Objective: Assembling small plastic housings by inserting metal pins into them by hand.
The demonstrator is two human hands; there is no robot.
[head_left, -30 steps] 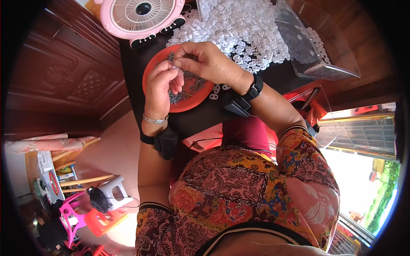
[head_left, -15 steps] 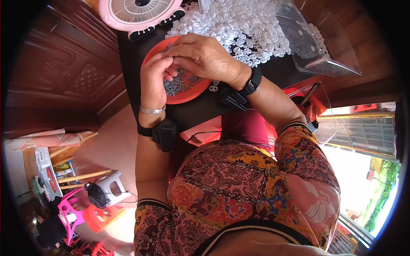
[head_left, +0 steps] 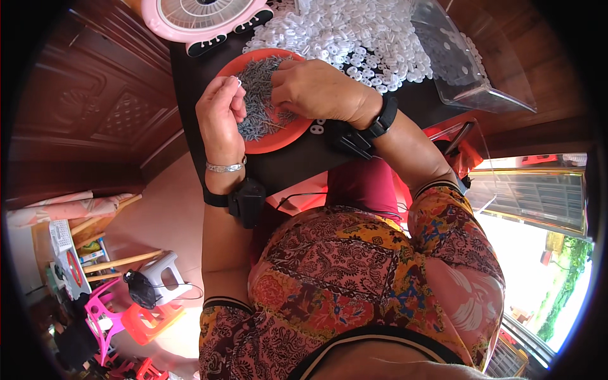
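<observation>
An orange-red bowl [head_left: 278, 147] on the dark table holds a heap of small grey screws [head_left: 256, 88]. At its left rim my left hand [head_left: 220, 117] is closed, pinching a small white plastic piece [head_left: 239, 82] between thumb and forefinger. My right hand [head_left: 320, 92] reaches over the bowl's right side, fingers curled down at the screws. Its fingertips are partly hidden, so what they grip does not show. A big pile of white two-holed plastic pieces [head_left: 342, 38] lies behind the bowl, and a few more lie beside it under my right wrist.
A pink fan [head_left: 206, 25] stands at the far left of the table [head_left: 297, 166]. Some white pieces are inside a clear plastic box [head_left: 468, 76] at the far right. Carved dark wood [head_left: 95, 95] borders the left. Plastic stools [head_left: 152, 320] stand on the floor, lower left.
My hands were together over the bowl and have separated. The left shifted left and now shows a white piece at its fingertips; the right moved right and down to the screws.
</observation>
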